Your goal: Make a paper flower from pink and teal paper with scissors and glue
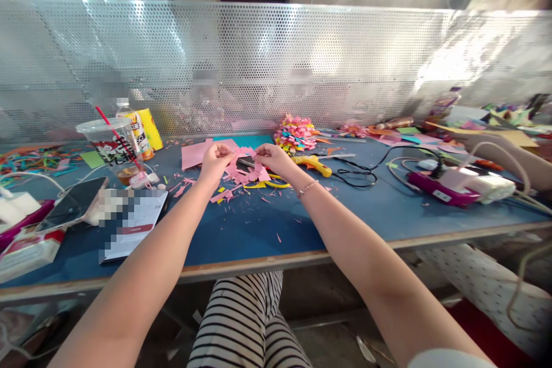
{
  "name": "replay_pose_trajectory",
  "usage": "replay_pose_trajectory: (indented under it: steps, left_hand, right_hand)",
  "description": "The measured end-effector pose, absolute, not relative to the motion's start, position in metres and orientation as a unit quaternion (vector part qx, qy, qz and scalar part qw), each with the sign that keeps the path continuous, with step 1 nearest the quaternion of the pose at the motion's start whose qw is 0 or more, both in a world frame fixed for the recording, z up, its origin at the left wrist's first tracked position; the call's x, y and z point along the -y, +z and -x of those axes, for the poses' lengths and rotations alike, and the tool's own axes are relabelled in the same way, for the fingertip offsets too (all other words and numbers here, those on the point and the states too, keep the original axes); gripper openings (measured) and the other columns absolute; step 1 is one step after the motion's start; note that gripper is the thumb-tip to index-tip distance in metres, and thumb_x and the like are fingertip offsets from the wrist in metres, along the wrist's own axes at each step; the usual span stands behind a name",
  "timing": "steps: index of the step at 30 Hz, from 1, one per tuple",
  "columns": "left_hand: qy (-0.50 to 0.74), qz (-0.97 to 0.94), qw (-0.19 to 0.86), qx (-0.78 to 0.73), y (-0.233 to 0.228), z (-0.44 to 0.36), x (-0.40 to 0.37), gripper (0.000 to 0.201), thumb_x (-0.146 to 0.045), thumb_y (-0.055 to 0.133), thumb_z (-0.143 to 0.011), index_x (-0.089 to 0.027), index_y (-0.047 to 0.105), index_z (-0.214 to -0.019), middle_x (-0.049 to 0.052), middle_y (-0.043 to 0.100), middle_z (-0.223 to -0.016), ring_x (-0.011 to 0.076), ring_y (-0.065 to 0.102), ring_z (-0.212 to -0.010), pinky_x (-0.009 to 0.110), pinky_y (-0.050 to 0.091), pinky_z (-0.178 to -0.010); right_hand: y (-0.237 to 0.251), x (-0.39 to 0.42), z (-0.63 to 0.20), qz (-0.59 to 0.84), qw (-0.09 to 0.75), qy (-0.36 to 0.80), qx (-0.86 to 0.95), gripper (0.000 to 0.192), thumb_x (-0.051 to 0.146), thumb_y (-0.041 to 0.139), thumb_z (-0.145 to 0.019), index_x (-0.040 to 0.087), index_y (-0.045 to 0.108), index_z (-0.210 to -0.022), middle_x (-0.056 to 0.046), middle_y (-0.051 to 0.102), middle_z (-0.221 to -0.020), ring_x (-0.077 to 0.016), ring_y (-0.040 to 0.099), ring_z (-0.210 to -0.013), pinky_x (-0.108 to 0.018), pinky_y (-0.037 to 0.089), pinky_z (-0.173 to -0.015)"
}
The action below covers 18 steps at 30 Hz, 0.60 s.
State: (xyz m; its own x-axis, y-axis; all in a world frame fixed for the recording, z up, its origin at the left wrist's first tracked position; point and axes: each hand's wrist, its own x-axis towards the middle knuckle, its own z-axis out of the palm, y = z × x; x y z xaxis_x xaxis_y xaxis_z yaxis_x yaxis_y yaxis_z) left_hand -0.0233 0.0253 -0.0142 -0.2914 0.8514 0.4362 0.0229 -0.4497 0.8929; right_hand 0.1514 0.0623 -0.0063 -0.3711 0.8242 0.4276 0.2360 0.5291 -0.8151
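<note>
Between my hands is a ring of folded pink paper pieces point(240, 176), its upper edge raised off the table. My left hand point(215, 159) pinches the ring on its left side, fingers closed. On the opposite side my right hand point(273, 158) grips it between thumb and fingertips. Just behind my right hand stands a layered ball of pink and yellow folded paper point(295, 133). A yellow glue gun point(314, 164) lies to the right of that hand. Flat pink paper point(196, 153) rests beside my left hand, and small pink scraps lie beneath.
At left are a plastic cup point(112, 146) with a red straw, a bottle point(137, 132), a phone point(74, 202) and a printed booklet point(140, 224). A purple power strip point(442, 188) with cables lies at right, near another person's arm point(495, 152). A perforated metal screen point(259, 40) borders the back.
</note>
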Motion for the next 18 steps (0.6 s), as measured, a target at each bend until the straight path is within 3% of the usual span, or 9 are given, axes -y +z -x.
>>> replay_pose_trajectory:
  steps: [13,18]
  left_hand:
    - [0.684,-0.489,0.325,-0.433,-0.0122,0.022,-0.0241,0.025,-0.017,0.067,-0.055,-0.017,0.046,-0.069,-0.004,0.05,-0.063,0.0071,0.048,-0.054,0.02,0.037,-0.052]
    - [0.635,-0.463,0.378,-0.49,-0.0123,0.0233,-0.0224,0.025,-0.01,0.063,-0.054,-0.017,0.046,-0.07,-0.004,0.051,-0.06,0.007,0.049,-0.05,0.02,0.039,-0.05]
  right_hand:
    - [-0.0032,-0.0586,-0.1516,0.368,0.431,0.343,0.749,0.011,0.018,0.059,-0.069,0.014,0.055,-0.078,-0.001,0.059,-0.071,-0.0083,0.053,-0.063,-0.021,0.043,-0.061]
    - [0.0006,-0.0576,-0.1573,0.442,0.313,0.338,0.769,0.01,0.014,0.058,-0.069,0.013,0.06,-0.079,-0.003,0.062,-0.066,-0.0096,0.054,-0.055,-0.02,0.043,-0.054]
